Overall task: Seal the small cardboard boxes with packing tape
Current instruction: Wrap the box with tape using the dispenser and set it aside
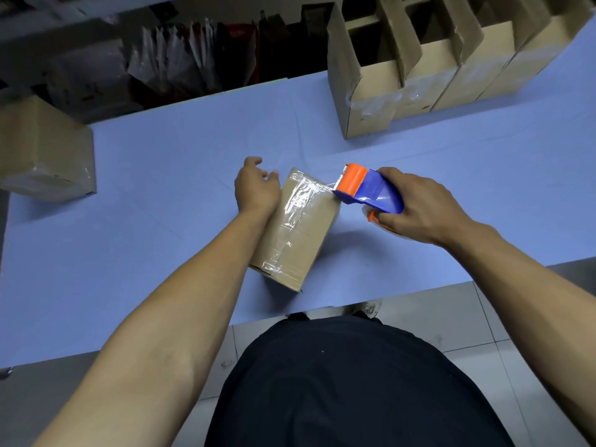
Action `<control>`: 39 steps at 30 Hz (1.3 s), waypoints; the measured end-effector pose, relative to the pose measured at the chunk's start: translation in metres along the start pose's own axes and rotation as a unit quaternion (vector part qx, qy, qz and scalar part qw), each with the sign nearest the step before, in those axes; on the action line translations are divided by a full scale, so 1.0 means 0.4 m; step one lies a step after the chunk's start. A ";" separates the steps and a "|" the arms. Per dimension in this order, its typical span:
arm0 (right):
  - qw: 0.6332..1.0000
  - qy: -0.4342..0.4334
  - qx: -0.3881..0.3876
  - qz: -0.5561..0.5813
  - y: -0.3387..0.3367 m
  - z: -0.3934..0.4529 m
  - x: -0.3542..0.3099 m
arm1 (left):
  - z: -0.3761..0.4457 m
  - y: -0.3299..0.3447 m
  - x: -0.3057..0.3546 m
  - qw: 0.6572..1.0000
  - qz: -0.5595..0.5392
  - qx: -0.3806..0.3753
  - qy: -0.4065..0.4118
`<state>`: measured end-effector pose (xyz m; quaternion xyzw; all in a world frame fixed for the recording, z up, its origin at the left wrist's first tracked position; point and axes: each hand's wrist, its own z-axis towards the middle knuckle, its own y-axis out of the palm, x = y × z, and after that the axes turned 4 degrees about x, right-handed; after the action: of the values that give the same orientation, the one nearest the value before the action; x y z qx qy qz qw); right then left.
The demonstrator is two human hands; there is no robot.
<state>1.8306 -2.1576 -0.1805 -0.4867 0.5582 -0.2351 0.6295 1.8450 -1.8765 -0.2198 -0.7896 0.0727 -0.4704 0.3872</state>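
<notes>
On table (161,188), taped box (300,233)

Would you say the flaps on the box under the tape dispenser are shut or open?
Shut: the box has flaps lying flat, with clear tape running along the seam.

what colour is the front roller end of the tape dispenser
Orange, on a blue body; the tape dispenser shows clearly in the head view, gripped by the right hand.
</notes>
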 end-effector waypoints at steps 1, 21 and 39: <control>1.000 0.002 0.004 0.003 0.006 0.004 -0.005 | -0.023 -0.005 0.009 0.996 0.010 0.049 0.072; 0.999 -0.018 -0.044 -0.007 0.029 0.033 0.043 | -0.086 0.020 -0.026 0.840 0.344 -0.140 0.396; 0.969 -0.011 -0.087 -0.233 0.008 0.098 -0.066 | -0.112 0.040 -0.012 0.867 0.329 -0.120 0.354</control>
<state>1.8592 -2.1205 -0.1746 -0.6588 0.4409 -0.3206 0.5185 1.8105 -1.9096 -0.2225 -0.5404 0.5164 -0.5517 0.3701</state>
